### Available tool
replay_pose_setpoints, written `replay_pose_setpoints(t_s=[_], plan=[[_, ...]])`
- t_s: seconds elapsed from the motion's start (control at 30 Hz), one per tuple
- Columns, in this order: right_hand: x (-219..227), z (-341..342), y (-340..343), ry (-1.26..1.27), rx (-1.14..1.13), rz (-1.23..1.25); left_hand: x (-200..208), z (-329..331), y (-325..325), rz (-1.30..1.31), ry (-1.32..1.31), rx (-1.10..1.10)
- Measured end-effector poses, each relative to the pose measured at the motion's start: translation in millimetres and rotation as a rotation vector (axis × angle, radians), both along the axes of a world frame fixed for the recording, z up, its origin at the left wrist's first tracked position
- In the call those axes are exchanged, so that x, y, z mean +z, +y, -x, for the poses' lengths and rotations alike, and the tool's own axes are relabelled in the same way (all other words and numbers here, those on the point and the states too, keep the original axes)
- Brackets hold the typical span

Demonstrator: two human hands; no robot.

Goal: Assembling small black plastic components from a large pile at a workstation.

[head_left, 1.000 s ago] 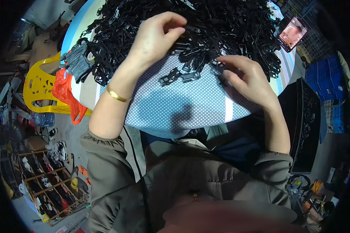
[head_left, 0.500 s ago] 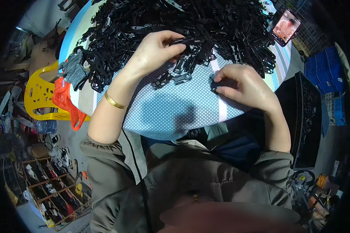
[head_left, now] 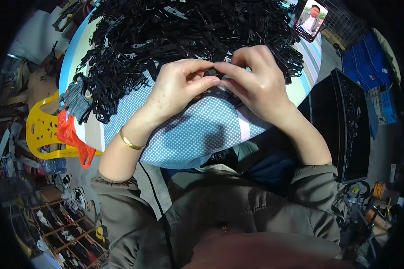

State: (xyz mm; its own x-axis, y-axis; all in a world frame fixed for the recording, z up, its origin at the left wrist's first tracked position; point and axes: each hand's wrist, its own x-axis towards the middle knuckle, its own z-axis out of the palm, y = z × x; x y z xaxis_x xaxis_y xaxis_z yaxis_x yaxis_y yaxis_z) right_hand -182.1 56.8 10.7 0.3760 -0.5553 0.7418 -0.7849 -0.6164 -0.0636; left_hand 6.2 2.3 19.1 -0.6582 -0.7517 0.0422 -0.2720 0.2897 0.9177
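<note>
Hands point(head_left: 171, 92) point(head_left: 258, 86) pinch small black piece point(head_left: 212, 72) above dotted tablecloth point(head_left: 179, 140) (yellow chair point(head_left: 44, 143) left, blue crates point(head_left: 366, 58) right).

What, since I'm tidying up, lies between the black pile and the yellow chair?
In the head view, a grey cloth and red plastic bag lie between the pile and chair.

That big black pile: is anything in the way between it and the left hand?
Nothing visible is in the way: the left hand is by the near edge of the black pile, with the right hand beside it.
</note>
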Motion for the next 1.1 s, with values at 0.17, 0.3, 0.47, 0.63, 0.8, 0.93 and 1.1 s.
replay_pose_setpoints(t_s=[0.17,0.3,0.47,0.63,0.8,0.93,1.1], plan=[[-5.7,-4.4,-0.2,-0.165,0.059,-0.183,-4.2,-1.3,-2.9,-0.292,0.198,-0.039],[-2.3,-2.9,2.1,-0.323,0.078,-0.483,-7.6,-0.4,-5.6,-0.378,0.337,-0.014],[-3.9,-0.2,1.1,-0.474,0.177,-0.64,-11.7,0.3,-7.6,-0.423,0.351,-0.06],[-8.7,-1.4,2.6,-0.198,0.159,-0.337,-15.7,1.6,-6.6,-0.614,0.452,-0.068],[-6.6,-4.1,4.3,-0.403,0.096,-0.458,-11.1,5.9,0.8,-0.424,0.375,-0.003],[-9.6,8.2,-5.4,-0.801,0.184,-0.86,-15.2,2.5,-2.8,-0.283,0.36,0.024],[-3.9,9.8,3.2,-0.734,0.156,-0.75,-19.2,5.4,0.1,0.172,0.287,0.189]])
